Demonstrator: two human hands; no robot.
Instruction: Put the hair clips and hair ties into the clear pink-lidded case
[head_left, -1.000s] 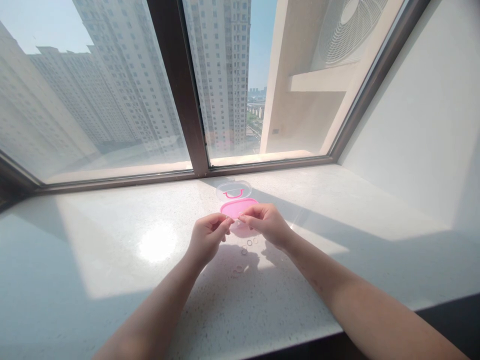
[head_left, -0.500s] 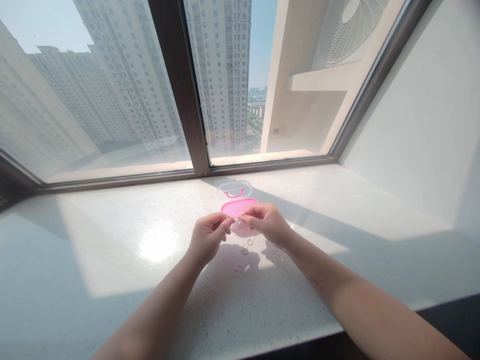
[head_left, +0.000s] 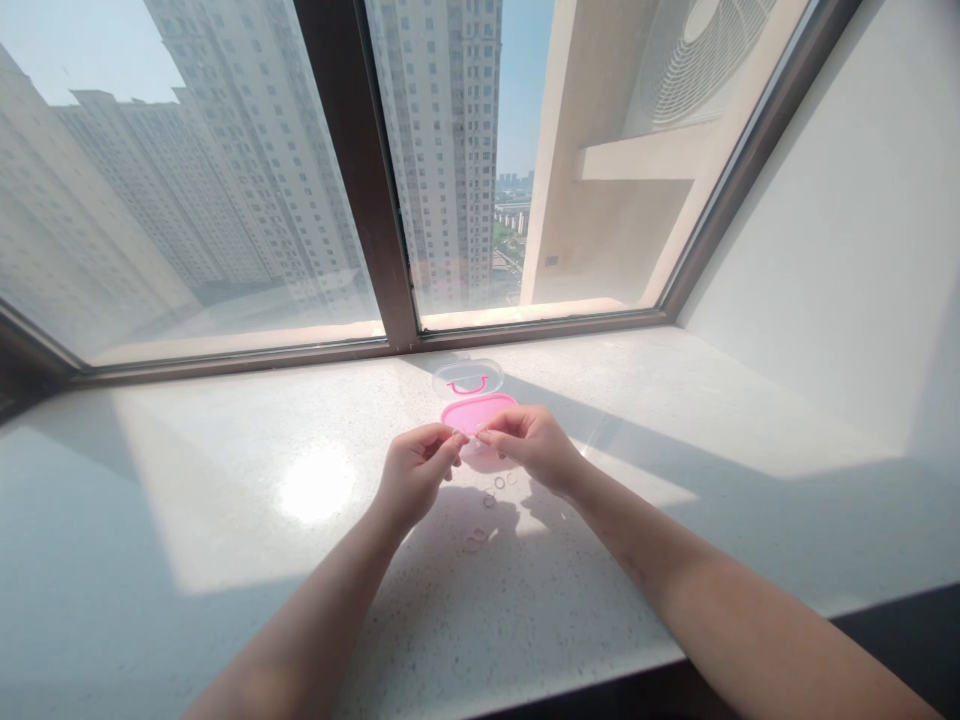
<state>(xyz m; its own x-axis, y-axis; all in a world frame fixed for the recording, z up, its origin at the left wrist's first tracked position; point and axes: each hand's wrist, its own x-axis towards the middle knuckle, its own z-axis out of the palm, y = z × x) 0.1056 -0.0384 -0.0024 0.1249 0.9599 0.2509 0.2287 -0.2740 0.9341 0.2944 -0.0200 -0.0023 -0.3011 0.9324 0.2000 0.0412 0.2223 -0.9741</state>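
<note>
My left hand [head_left: 415, 470] and my right hand [head_left: 531, 445] are raised just above a white stone sill [head_left: 225, 520], fingertips pinched and nearly meeting. Between them I hold a tiny clear item, likely a small elastic ring; it is too small to name with certainty. Right behind the fingertips lies an open small pink case [head_left: 475, 412] with its clear lid [head_left: 467, 378] folded back toward the window. Several small clear rings [head_left: 496, 487] lie loose on the sill under my hands.
A dark window frame [head_left: 360, 200] runs along the back of the sill. A white wall [head_left: 840, 250] closes the right side. The sill's front edge drops off at the lower right. Sunlight falls across the left and middle of the sill.
</note>
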